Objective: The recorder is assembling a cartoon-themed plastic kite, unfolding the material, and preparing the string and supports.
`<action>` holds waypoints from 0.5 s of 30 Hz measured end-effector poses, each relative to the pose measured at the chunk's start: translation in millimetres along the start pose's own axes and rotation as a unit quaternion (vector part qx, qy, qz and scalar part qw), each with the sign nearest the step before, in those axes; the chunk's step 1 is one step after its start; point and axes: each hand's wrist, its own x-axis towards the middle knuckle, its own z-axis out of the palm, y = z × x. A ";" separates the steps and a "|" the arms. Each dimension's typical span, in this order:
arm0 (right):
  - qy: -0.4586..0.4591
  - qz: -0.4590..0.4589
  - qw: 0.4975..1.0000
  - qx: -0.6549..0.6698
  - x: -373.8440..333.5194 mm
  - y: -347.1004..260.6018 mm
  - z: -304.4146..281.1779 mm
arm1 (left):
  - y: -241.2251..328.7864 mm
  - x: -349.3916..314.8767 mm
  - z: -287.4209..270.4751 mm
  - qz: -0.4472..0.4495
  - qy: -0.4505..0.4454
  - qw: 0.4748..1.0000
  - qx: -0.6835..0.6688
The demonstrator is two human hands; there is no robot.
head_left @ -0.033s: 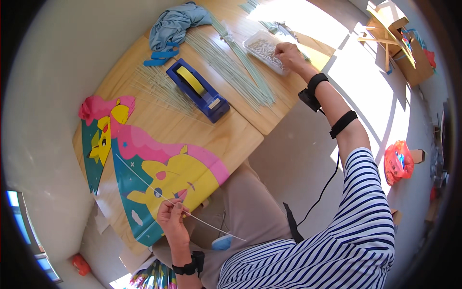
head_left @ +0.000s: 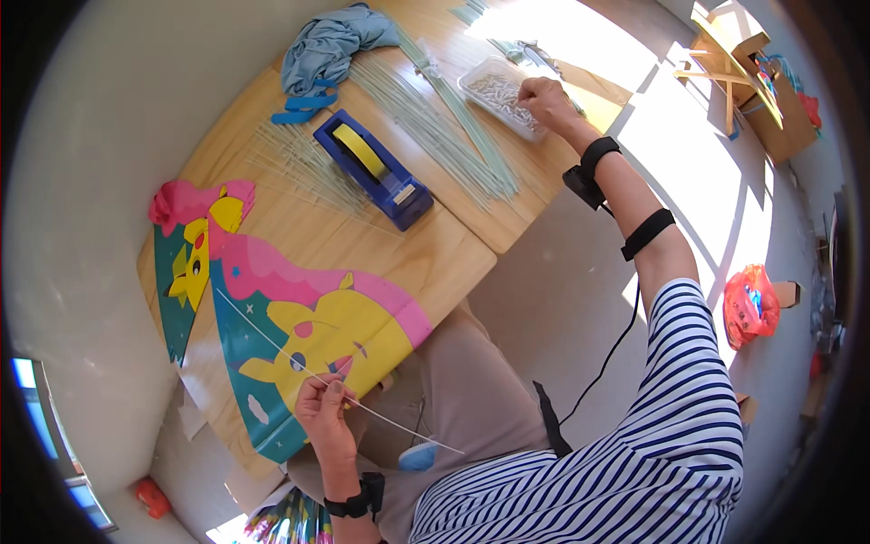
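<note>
My left hand (head_left: 326, 415) is closed, pinching a thin white rod (head_left: 408, 428) near its middle. The rod slants over a printed sheet (head_left: 263, 349) in teal, pink and yellow with a cartoon face, which lies at the table's near left edge. At the far right of the table, my right hand (head_left: 546, 102) is bent over the rim of a clear plastic tub (head_left: 471, 80) of small white tube-like pieces (head_left: 500, 94). Its fingers are pressed together at the tub's right side; whatever is between them is hidden.
On the wooden table (head_left: 453, 263) stands a blue tape dispenser (head_left: 399, 195) with yellow tape. Bundles of thin pale rods (head_left: 426, 127) lie beyond it, near a crumpled blue-grey cloth (head_left: 331, 50). A black cable (head_left: 609, 358) hangs by my right arm. A red bag (head_left: 750, 313) sits at right.
</note>
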 end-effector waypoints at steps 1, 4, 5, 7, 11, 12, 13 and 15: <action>-0.031 -0.001 1.000 -0.003 -0.9 -7.3 -9.1 | 0.9 -0.6 -0.3 0.002 0.002 1.000 0.005; -0.084 -0.018 0.992 -0.087 -5.4 -18.9 -3.5 | -0.8 -1.8 -2.8 0.009 0.007 1.000 0.007; -0.094 -0.026 0.987 -0.128 -6.7 -22.8 0.4 | -0.2 -2.2 -1.4 0.007 0.008 1.000 0.008; -0.107 0.003 0.984 -0.144 -5.9 -22.3 -0.7 | 1.7 -3.1 2.9 0.002 0.009 1.000 0.010; -0.112 0.023 0.982 -0.151 0.9 -16.4 5.4 | 0.9 -3.0 3.7 0.004 0.001 1.000 0.000; -0.104 0.018 0.983 -0.149 1.2 -14.8 7.3 | 0.5 -2.5 3.6 0.003 0.002 1.000 0.000; -0.103 0.036 0.987 -0.120 0.6 -16.0 6.1 | 0.5 -2.9 2.4 0.001 0.004 1.000 0.002; -0.100 0.072 0.990 -0.062 -1.9 -16.8 -0.2 | 2.6 -4.2 1.6 0.011 -0.001 1.000 0.008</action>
